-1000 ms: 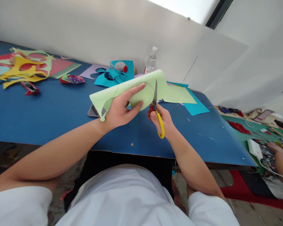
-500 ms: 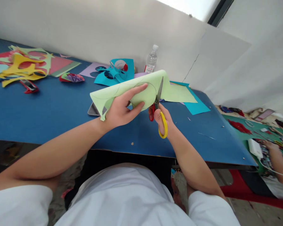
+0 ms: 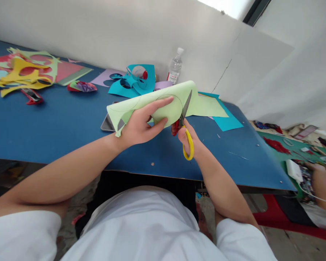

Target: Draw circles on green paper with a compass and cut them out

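My left hand (image 3: pixel 141 125) grips a curled sheet of light green paper (image 3: pixel 165 101) above a blue table (image 3: pixel 57 127); a drawn circle shows on the sheet by my fingers. My right hand (image 3: pixel 188 139) holds scissors (image 3: pixel 185 123) with one yellow and one red handle. Their blades point up and sit in the paper's lower edge, right beside the drawn circle. A grey flat device (image 3: pixel 108 124) lies on the table under the paper's left end.
Teal cut paper (image 3: pixel 136 81) and a plastic water bottle (image 3: pixel 175 67) stand by the white wall. Yellow, red and green paper scraps (image 3: pixel 24 70) pile at far left. A teal sheet (image 3: pixel 226 121) lies to the right. Another person's hand (image 3: pixel 319 181) works at a green table on the right.
The scissor blades have tilted from upright to leaning right and moved slightly along the circle line. My left hand keeps its grip on the paper.
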### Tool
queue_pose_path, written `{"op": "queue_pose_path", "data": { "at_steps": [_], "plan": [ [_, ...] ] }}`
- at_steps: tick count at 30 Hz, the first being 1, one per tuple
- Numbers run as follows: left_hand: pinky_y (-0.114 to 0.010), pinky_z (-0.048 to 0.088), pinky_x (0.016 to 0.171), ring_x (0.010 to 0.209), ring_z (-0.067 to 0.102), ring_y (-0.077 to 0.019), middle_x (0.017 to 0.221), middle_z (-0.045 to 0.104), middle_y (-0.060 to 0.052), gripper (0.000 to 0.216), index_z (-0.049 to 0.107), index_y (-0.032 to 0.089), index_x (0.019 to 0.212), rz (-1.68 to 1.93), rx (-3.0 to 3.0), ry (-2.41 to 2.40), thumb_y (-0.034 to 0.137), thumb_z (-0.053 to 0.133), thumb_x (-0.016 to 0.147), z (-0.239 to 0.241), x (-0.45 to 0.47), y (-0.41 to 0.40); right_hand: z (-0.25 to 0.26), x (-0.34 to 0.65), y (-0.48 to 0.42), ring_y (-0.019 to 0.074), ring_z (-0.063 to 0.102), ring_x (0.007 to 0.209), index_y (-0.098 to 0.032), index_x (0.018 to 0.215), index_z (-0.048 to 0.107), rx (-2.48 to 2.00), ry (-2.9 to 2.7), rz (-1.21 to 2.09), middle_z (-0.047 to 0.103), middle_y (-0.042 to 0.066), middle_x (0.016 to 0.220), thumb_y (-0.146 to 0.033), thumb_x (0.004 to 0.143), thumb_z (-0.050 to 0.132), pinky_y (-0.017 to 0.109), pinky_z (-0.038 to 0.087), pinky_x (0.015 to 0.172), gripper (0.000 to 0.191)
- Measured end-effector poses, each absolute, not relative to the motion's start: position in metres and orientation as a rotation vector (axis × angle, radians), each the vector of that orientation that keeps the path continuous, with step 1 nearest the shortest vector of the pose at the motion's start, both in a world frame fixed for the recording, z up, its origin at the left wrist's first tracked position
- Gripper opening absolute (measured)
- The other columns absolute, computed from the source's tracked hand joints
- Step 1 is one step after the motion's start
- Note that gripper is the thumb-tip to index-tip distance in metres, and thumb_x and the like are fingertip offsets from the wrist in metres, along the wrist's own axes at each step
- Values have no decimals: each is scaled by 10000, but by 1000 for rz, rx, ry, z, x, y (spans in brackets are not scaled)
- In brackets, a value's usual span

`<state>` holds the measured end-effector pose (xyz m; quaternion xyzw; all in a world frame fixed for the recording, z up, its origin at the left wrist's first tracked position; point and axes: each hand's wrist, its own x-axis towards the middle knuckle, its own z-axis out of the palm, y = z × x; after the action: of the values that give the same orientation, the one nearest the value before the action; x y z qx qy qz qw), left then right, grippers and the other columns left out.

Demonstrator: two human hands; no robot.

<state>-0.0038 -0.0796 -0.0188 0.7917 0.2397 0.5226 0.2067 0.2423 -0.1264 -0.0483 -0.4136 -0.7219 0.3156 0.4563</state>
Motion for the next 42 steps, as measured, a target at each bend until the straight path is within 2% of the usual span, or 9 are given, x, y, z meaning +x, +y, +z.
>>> {"op": "queue_pose_path", "data": {
  "at_steps": [5, 9, 11, 16, 24, 31, 36, 39, 42],
  "plan": [
    [-449, 819, 873, 1225, 907, -380, 1526, 895, -141, 510, 901, 313, 1553, 1440, 2197, 637, 556, 911, 1104, -15, -6, -80, -64, 244, -116, 268, 614, 911, -318, 1481, 660, -926, -1724, 765, 650, 58, 1107, -1185, 997, 601, 458, 641, 861, 994],
    [-486, 824, 959, 1325, 900, -388, 1484, 912, -120, 459, 904, 345, 1567, 1426, 2240, 563, 490, 879, 1133, -12, -6, -83, -78, 241, -101, 266, 594, 901, -339, 1695, 536, -940, -1643, 707, 641, 66, 1154, -1329, 806, 549, 451, 604, 790, 1331],
    [-487, 822, 979, 1338, 900, -389, 1464, 919, -121, 449, 903, 344, 1568, 1428, 2254, 552, 468, 870, 1138, -11, -7, -84, -80, 241, -100, 267, 593, 897, -334, 1755, 504, -941, -1638, 736, 647, 68, 1155, -1338, 782, 562, 450, 598, 775, 1399],
    [-458, 825, 945, 1285, 914, -376, 1444, 924, -116, 425, 912, 321, 1533, 1435, 2251, 550, 417, 877, 1121, -12, -7, -83, -80, 249, -107, 285, 650, 954, -317, 1746, 495, -921, -1685, 794, 666, 73, 1177, -1255, 899, 609, 449, 628, 797, 1268],
    [-383, 811, 938, 1145, 934, -300, 1451, 942, -107, 394, 899, 247, 1485, 1489, 2272, 429, 278, 830, 1098, -12, -5, -80, -82, 251, -105, 293, 593, 959, -347, 1684, 539, -843, -1762, 766, 619, 70, 1172, -1203, 993, 552, 476, 623, 835, 1101],
    [-415, 818, 1051, 1304, 927, -342, 1407, 947, -87, 353, 900, 273, 1461, 1505, 2289, 430, 308, 842, 1114, -15, -5, -79, -66, 258, -114, 302, 552, 964, -343, 1816, 538, -778, -1903, 696, 598, 80, 1198, -1175, 994, 619, 481, 618, 840, 1173],
    [-336, 793, 917, 1189, 942, -282, 1450, 949, -96, 413, 888, 240, 1484, 1542, 2319, 321, 200, 791, 1084, -14, -4, -78, -60, 259, -115, 313, 558, 1029, -321, 1827, 558, -741, -1925, 666, 575, 92, 1243, -1140, 999, 681, 493, 620, 909, 1171],
    [-294, 759, 794, 1096, 939, -259, 1438, 950, -84, 408, 889, 263, 1491, 1531, 2324, 349, 234, 812, 1091, -15, -5, -77, -61, 257, -114, 300, 532, 987, -331, 1817, 562, -756, -1909, 692, 568, 75, 1201, -1182, 970, 653, 470, 594, 855, 1203],
    [-307, 773, 807, 1106, 937, -275, 1421, 949, -76, 379, 896, 285, 1480, 1511, 2315, 400, 295, 844, 1105, -15, -6, -77, -64, 256, -112, 295, 535, 965, -341, 1797, 553, -766, -1898, 700, 577, 67, 1178, -1189, 966, 645, 464, 579, 827, 1191]
  ]
}}
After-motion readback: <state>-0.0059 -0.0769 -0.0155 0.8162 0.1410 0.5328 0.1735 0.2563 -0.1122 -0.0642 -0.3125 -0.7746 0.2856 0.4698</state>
